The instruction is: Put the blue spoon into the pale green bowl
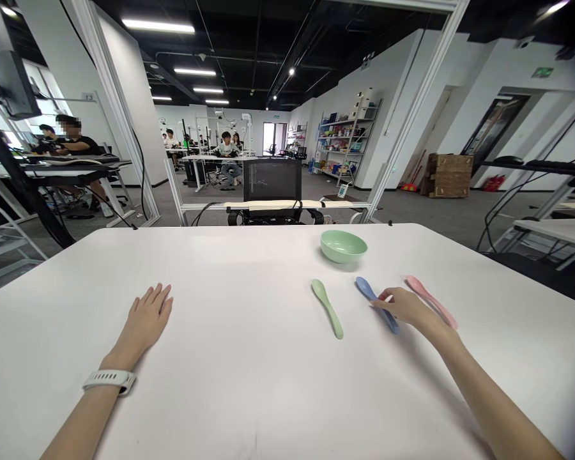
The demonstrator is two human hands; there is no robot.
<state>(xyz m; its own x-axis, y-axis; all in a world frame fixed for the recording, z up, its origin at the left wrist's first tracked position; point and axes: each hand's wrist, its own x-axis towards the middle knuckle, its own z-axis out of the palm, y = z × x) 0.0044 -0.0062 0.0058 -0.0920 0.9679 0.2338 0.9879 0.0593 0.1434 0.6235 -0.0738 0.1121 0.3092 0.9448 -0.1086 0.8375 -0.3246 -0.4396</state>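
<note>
Three spoons lie side by side on the white table: a green spoon, a blue spoon and a pink spoon. A pale green bowl stands behind them. My right hand rests over the handle of the blue spoon, fingers curled and pinching it, between the green and pink spoons. My left hand lies flat on the table far to the left, fingers stretched out, holding nothing. A white watch is on its wrist.
A black monitor stands beyond the table's far edge. Further back are shelves, a brown crate and people seated at desks. A white metal frame surrounds the table.
</note>
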